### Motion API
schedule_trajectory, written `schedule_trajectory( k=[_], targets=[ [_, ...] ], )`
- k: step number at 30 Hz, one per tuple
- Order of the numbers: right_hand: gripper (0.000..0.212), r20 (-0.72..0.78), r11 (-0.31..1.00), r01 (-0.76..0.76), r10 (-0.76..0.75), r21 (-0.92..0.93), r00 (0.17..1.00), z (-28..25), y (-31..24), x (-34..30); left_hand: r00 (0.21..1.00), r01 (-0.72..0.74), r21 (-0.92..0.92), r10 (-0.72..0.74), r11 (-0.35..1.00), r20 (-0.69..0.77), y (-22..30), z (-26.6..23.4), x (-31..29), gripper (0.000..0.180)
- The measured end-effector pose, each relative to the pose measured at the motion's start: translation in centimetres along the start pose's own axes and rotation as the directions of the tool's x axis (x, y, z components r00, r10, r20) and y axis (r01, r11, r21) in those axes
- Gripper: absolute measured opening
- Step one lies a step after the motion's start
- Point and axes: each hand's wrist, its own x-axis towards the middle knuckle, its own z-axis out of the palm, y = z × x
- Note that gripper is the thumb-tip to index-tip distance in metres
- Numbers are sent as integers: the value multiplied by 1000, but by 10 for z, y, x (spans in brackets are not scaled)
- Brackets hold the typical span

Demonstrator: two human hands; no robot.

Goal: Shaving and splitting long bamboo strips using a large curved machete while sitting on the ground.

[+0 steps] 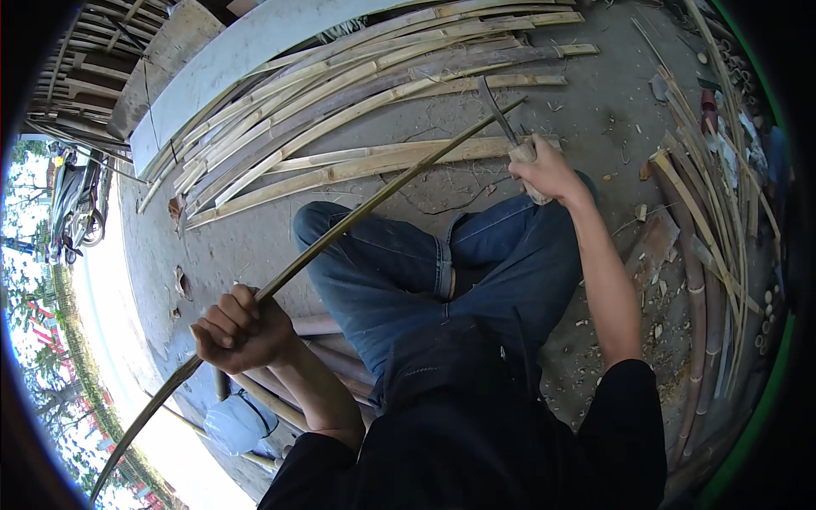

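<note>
My left hand (245, 330) is closed round a long, thin bamboo strip (353, 219). The strip slants over my crossed legs, from the lower left up to the right, where it narrows to a tip. In my right hand (548, 174) is a knife (498, 112) with a thick, pale handle, gripped above my right knee. Its narrow, dark blade points up and to the left and crosses the strip near the far tip. Whether the edge touches the strip, I cannot tell.
Several split bamboo slats (374, 81) lie on the concrete floor ahead. Thin strips (705, 212), bamboo poles (693, 297) and shavings (659, 340) are at right. Bamboo poles (276, 398) and a pale, rounded object (236, 422) lie at lower left. A motorcycle (78, 204) stands outside.
</note>
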Motion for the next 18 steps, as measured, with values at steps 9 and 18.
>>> schedule_trajectory(
  k=[9, 18],
  targets=[
    [39, 80, 880, 51, -101, 472, 992, 44, -2, -38, 999, 9, 50, -6, 999, -43, -8, 0, 15, 46],
    [50, 395, 878, -72, -137, 472, 909, 90, -70, -74, 1000, 16, -11, -16, 1000, 23, -7, -2, 11, 46]
  ],
)
